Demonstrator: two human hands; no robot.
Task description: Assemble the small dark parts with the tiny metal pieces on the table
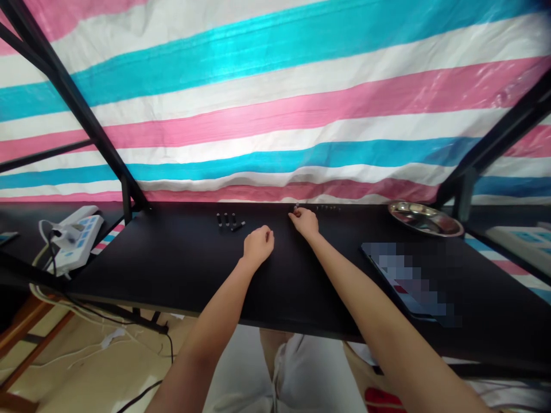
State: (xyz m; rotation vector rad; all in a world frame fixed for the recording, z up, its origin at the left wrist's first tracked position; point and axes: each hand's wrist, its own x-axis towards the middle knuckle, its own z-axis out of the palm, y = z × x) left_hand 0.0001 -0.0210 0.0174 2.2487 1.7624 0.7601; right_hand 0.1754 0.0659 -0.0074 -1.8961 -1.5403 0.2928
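My left hand [258, 246] is curled closed over the black table [172, 258]; whatever its fingers may hold is hidden. Just beyond it lies a short black cylinder with a pale end [238, 226], tipped on its side. Three similar black cylinders [226, 219] form a row to the left of that one. Farther back, my right hand [305, 222] has its fingertips pinched together near the table's rear edge. A tiny shiny piece [297, 206] shows at those fingers, too small to name. To the right of this hand, several tiny pieces [328, 208] sit in a line.
A round shiny metal tray [451, 229] stands at the back right. Nearer me is a flat dark-edged device with a blurred-out face [404, 281]. White power strips [80, 244] with cables lie at the left. A striped sheet [275, 115] hangs behind, between black frame bars [97, 135].
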